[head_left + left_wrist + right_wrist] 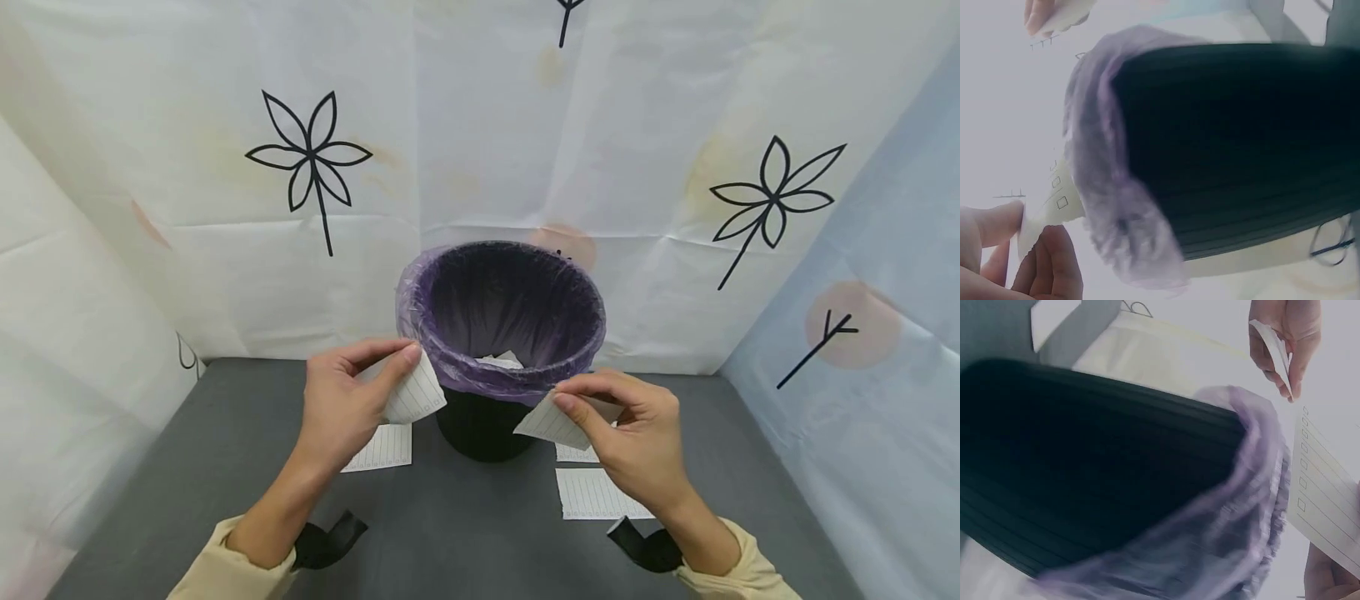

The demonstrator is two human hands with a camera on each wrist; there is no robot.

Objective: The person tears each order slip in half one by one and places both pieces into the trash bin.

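The liner [480, 377] is purple, the bin [486, 433] black, the paper pieces [417, 395] white with ruled lines, the table [468, 542] grey.

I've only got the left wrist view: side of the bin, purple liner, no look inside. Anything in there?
Observer: Yes. The head view shows some white paper inside the bin.
Operator: And on the table, to the person's left of the bin?
Observer: A ruled piece lies there, partly hidden behind the left hand.
Operator: Right hand is cut off for me. What's printed on its sheet?
Observer: Ruled lines with a row of small boxes along one edge, clear in the right wrist view.
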